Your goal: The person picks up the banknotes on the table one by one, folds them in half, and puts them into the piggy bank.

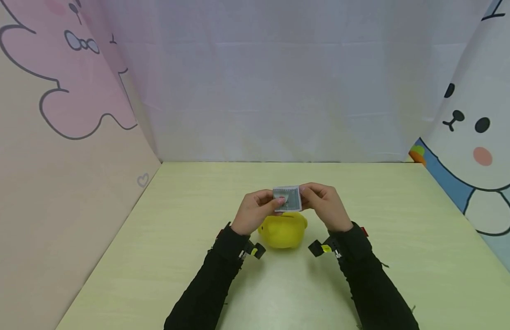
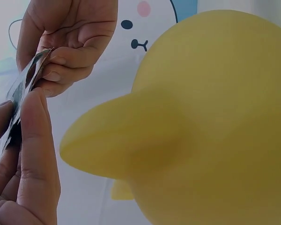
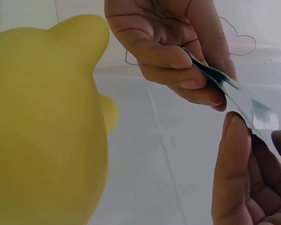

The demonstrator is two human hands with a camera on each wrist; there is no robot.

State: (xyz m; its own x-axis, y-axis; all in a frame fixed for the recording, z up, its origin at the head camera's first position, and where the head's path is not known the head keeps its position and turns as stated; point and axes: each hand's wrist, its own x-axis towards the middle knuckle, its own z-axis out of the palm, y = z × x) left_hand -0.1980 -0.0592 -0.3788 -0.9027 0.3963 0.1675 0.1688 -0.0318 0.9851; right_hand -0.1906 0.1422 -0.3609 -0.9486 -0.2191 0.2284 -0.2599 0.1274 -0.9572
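Both hands hold a small folded banknote (image 1: 292, 198), greenish grey with a pale border, above a yellow piggy bank (image 1: 282, 233). My left hand (image 1: 255, 211) pinches its left side, thumb on the near face. At the opposite edge, my right hand (image 1: 326, 207) pinches it between thumb and fingers. The piggy bank stands on the table with a dark slot along its top; the note and left fingertips are just beyond the slot, apart from it. Seen edge-on in the left wrist view, the note (image 2: 30, 77) is thin and layered, and the bank's rounded body (image 2: 215, 117) fills the right side.
A pale yellow-green table (image 1: 197, 183) spreads around the bank. White curtain (image 1: 279, 91) hangs behind its far edge, with cartoon-printed cloth on both sides. Black sleeves (image 1: 209, 275) and small wrist cameras (image 1: 317, 248) hang close to the bank's near side.
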